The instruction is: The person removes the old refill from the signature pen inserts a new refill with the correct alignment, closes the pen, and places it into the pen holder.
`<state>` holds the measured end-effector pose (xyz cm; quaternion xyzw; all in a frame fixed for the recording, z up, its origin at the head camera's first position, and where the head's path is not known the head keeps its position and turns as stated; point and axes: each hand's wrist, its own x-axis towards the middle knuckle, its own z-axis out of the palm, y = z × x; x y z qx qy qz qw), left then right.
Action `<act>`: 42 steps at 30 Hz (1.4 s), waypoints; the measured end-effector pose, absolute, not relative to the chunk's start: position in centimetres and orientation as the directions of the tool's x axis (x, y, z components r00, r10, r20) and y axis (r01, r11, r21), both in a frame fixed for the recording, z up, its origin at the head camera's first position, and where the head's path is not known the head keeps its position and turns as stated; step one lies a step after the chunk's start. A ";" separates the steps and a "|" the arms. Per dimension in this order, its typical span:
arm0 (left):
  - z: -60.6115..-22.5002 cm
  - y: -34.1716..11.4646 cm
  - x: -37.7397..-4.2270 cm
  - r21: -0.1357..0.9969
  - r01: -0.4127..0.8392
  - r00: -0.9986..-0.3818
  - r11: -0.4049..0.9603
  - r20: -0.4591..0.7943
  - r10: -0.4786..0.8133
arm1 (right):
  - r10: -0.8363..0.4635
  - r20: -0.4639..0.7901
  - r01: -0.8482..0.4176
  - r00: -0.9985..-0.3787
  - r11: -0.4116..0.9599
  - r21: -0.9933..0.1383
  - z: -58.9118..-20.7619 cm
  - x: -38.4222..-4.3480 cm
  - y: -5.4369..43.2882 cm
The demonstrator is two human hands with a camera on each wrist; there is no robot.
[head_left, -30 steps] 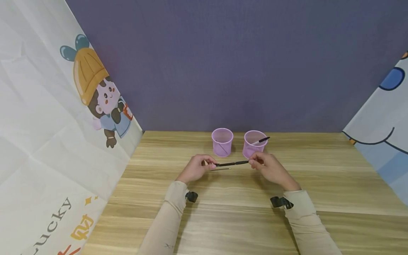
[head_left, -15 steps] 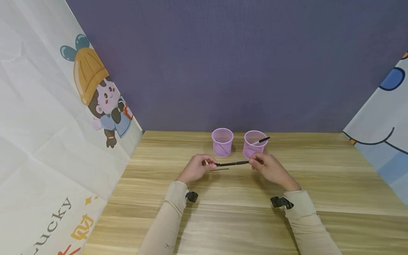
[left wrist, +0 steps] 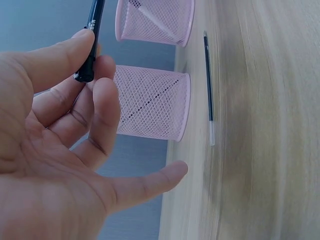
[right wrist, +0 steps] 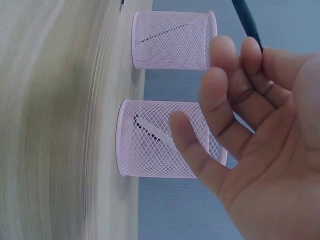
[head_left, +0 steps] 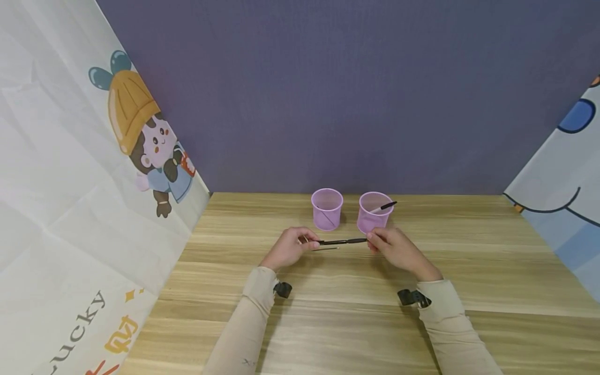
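Observation:
A black pen (head_left: 341, 241) is held level above the table between both hands. My left hand (head_left: 289, 248) pinches its left end between thumb and index finger, the other fingers loose. At the other end, the thumb and fingers of my right hand (head_left: 396, 250) pinch the pen's tapered tip part. In the left wrist view, the pen's blunt end (left wrist: 85, 74) pokes out past the thumb. Below the pen, a thin dark pen refill (left wrist: 209, 90) with a clear end lies on the table, partly covered by my left hand in the head view.
Just behind the hands stand two pink mesh pen cups. The left cup (head_left: 327, 221) has a thin dark stick leaning inside. The right cup (head_left: 366, 221) holds a pen (head_left: 388, 205) with a black end over the rim. A dark panel (head_left: 356, 104) rises along the table's back edge.
My right hand has dipped slightly, and the pen's right end has lowered with it. My left hand, the cups and the refill stay almost where they were.

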<state>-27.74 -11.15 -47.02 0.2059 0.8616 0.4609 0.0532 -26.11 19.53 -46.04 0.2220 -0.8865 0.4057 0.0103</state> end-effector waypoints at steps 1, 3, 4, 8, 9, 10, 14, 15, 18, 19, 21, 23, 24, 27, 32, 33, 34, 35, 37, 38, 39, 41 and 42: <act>-47.0 -11.1 -27.7 0.817 0.306 -0.909 0.489 0.099 0.404 | -0.387 0.199 -0.403 -0.901 0.571 -0.715 -46.1 -26.1 19.5; -47.0 -11.1 -27.7 0.818 0.305 -0.910 0.489 0.099 0.402 | -0.387 0.196 -0.401 -0.901 0.570 -0.717 -46.1 -26.2 19.5; -47.0 -11.2 -27.7 0.818 0.305 -0.910 0.488 0.100 0.402 | -0.386 0.192 -0.397 -0.902 0.569 -0.720 -46.1 -26.2 19.6; -47.1 -11.2 -27.8 0.818 0.302 -0.912 0.490 0.100 0.397 | -0.375 0.180 -0.379 -0.909 0.570 -0.729 -46.3 -26.3 19.7; -47.1 -11.2 -27.8 0.820 0.297 -0.914 0.489 0.096 0.395 | -0.371 0.180 -0.377 -0.911 0.572 -0.729 -46.3 -26.3 19.7; -47.2 -11.2 -27.8 0.821 0.296 -0.914 0.488 0.096 0.394 | -0.368 0.180 -0.375 -0.912 0.572 -0.730 -46.2 -26.3 19.8; -47.2 -11.4 -27.9 0.826 0.291 -0.915 0.483 0.093 0.392 | -0.353 0.178 -0.364 -0.918 0.578 -0.731 -46.1 -26.3 19.9; -47.3 -11.4 -27.9 0.827 0.288 -0.916 0.483 0.091 0.390 | -0.351 0.177 -0.361 -0.920 0.578 -0.732 -46.0 -26.2 19.9; -47.3 -11.4 -28.0 0.829 0.280 -0.920 0.485 0.088 0.382 | -0.345 0.174 -0.353 -0.922 0.569 -0.743 -45.9 -26.1 20.0; -47.3 -11.4 -27.9 0.829 0.277 -0.922 0.486 0.087 0.378 | -0.344 0.175 -0.352 -0.923 0.565 -0.746 -45.9 -26.1 19.9; -47.3 -11.4 -28.0 0.829 0.274 -0.923 0.488 0.085 0.374 | -0.347 0.181 -0.358 -0.920 0.558 -0.749 -45.9 -26.1 19.9; -47.3 -11.4 -27.9 0.828 0.272 -0.924 0.490 0.083 0.372 | -0.350 0.186 -0.362 -0.918 0.551 -0.751 -45.9 -26.1 19.9; -47.2 -11.4 -27.9 0.828 0.272 -0.924 0.491 0.082 0.373 | -0.353 0.189 -0.367 -0.916 0.550 -0.751 -45.9 -26.1 19.9; -47.2 -11.4 -27.9 0.828 0.269 -0.924 0.492 0.078 0.374 | -0.359 0.195 -0.374 -0.913 0.544 -0.751 -46.0 -26.1 19.9; -47.1 -11.4 -27.9 0.832 0.265 -0.923 0.488 0.073 0.377 | -0.370 0.200 -0.385 -0.907 0.538 -0.750 -46.0 -26.0 20.0; -47.2 -11.4 -27.9 0.832 0.266 -0.923 0.487 0.073 0.378 | -0.369 0.202 -0.386 -0.907 0.538 -0.750 -46.0 -26.0 19.9; -47.2 -11.4 -27.9 0.833 0.267 -0.922 0.486 0.074 0.379 | -0.372 0.204 -0.390 -0.905 0.537 -0.749 -46.0 -26.0 20.0; -47.2 -11.4 -27.9 0.833 0.268 -0.922 0.484 0.076 0.380 | -0.373 0.207 -0.392 -0.905 0.537 -0.747 -46.1 -26.0 20.0; -47.2 -11.4 -27.9 0.832 0.272 -0.921 0.484 0.079 0.381 | -0.375 0.208 -0.395 -0.903 0.537 -0.745 -46.1 -26.0 20.0; -47.2 -11.4 -27.9 0.831 0.273 -0.921 0.484 0.081 0.382 | -0.377 0.206 -0.395 -0.903 0.536 -0.746 -46.1 -26.0 20.0; -47.2 -11.4 -27.9 0.830 0.275 -0.921 0.485 0.082 0.382 | -0.378 0.204 -0.394 -0.903 0.537 -0.746 -46.2 -26.0 20.0; -47.2 -11.4 -27.9 0.829 0.279 -0.920 0.485 0.085 0.383 | -0.380 0.194 -0.385 -0.904 0.533 -0.753 -46.2 -26.0 20.0; -47.2 -11.4 -28.0 0.828 0.281 -0.919 0.485 0.087 0.384 | -0.382 0.187 -0.380 -0.905 0.531 -0.757 -46.2 -26.0 19.9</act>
